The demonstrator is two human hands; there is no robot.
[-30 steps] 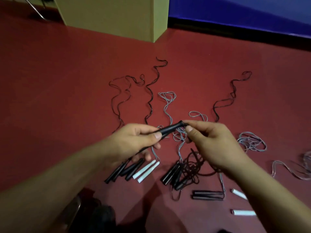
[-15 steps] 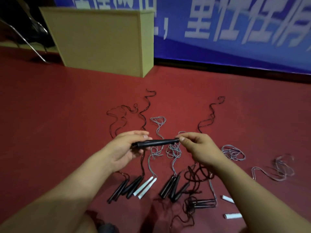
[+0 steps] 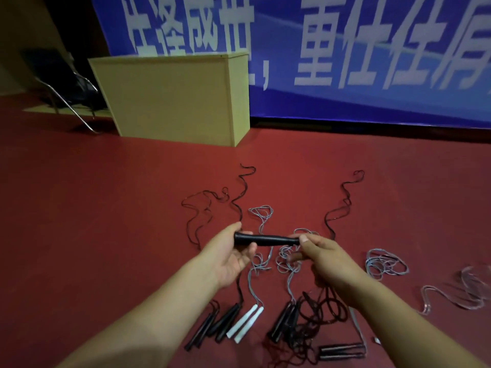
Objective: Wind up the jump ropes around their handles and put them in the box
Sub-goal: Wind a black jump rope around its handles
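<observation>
My view has swung upward over the last second: the tan box [image 3: 172, 96] that was cut off at the top edge now stands fully in frame at the far left, against the blue banner [image 3: 345, 49]. I read that as a glance to locate the drop point.

The black handles [image 3: 266, 239] have also levelled out. A second ago they slanted up to the right; now they lie nearly horizontal between both hands, raised above the floor. My left hand [image 3: 228, 257] grips the left end, thumb over the top and fingers curled beneath. My right hand [image 3: 328, 257] pinches the right end between thumb and fingertips. A black cord hangs down below the right hand into the tangle on the red floor [image 3: 79, 208], so I judge this rope only partly wound, though I cannot tell how many turns sit on the handles.

Near me, the other ropes lie untouched: black handle pairs [image 3: 218, 328] at the left, white handles [image 3: 245, 324] beside them, and loose grey cord [image 3: 385, 264] at the right. Most of the job remains.
</observation>
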